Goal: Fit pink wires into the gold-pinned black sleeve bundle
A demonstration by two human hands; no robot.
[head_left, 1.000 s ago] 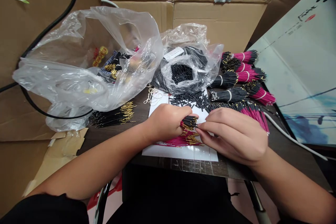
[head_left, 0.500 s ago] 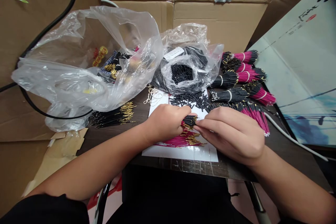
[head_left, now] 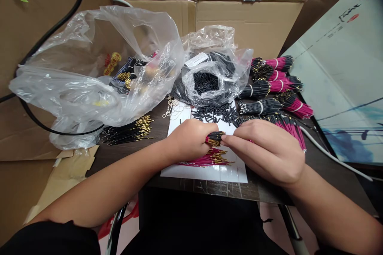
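- Left hand (head_left: 188, 140): curled closed, clamped on a small bundle of black-sleeved wires (head_left: 214, 138) whose gold tips poke out just below the hand.
- Right hand (head_left: 265, 151): fingers held together, tips against the bundle from the opposite side (gripping or only touching, I cannot tell). The two hands nearly meet there.
- Under both hands: magenta wires with gold pins (head_left: 206, 160) lie loose on a white sheet (head_left: 203, 173).
- Beyond the hands: loose black tubes (head_left: 214, 113) are scattered on the sheet, and more fill a clear plastic bag (head_left: 233, 63).
- Past the right hand: banded bundles of black wires (head_left: 260, 107) and magenta wires (head_left: 291, 107) lie side by side.
- Past the left hand: black wires with gold pins (head_left: 127, 134) lie on the dark tabletop (head_left: 161, 125), beside a larger plastic bag (head_left: 60, 87).
- Step in hand, as I judge it: sorting or evening up the small bundle, held between both hands.
- What the hold calls for: a firm left-hand grip, so the thin wires do not slip apart while the right fingertips work at them.
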